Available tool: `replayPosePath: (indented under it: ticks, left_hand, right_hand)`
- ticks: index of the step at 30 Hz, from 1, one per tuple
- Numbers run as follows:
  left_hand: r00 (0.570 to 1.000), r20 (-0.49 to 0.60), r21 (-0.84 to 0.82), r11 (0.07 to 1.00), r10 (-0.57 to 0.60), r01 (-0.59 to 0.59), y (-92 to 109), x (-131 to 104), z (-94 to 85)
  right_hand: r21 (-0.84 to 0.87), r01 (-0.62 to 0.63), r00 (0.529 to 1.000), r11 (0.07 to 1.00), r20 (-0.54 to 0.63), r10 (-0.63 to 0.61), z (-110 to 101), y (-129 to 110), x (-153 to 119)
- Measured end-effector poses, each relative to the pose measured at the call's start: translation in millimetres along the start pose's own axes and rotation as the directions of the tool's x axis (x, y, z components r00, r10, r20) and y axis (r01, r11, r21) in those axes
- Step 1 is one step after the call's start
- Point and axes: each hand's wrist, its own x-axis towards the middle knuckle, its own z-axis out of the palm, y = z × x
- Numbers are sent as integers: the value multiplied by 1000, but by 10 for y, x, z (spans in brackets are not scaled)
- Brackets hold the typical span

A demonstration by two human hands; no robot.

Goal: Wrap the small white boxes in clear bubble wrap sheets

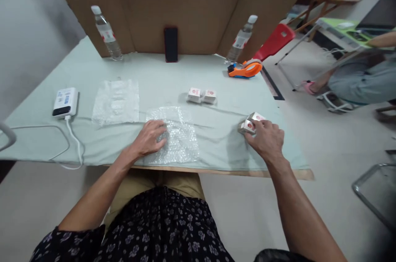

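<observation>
My left hand lies palm down on a sheet of bubble wrap near the table's front edge. My right hand grips a small white box with a red mark at the right side of the table; a second like box touches it just behind. Two more small white boxes sit side by side in the middle of the table, apart from both hands.
Pale green cloth covers the table. A second bubble wrap sheet, a white power bank with cable, two water bottles, a black phone, an orange tape dispenser. Cardboard screen behind. Another person sits at far right.
</observation>
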Motion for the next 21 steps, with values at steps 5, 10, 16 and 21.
replayPosePath:
  ticks: [5,10,16,21]
  left_hand:
    - [991,-51,63,990,-123,126,117,-177,-30]
    - [993,84,41,996,-82,79,140,-209,10]
    - [994,42,34,995,-96,94,131,-113,-107]
    - [824,-138,142,812,-550,566,-134,188,-305]
  right_hand:
    - [163,-28,996,986,88,14,-266,-274,-6]
    - [551,80,968,831,155,-196,-592,-1101,101]
    - [670,131,925,730,182,-333,-650,-1898,187]
    - [747,-9,901,664,294,-318,-484,-1985,154]
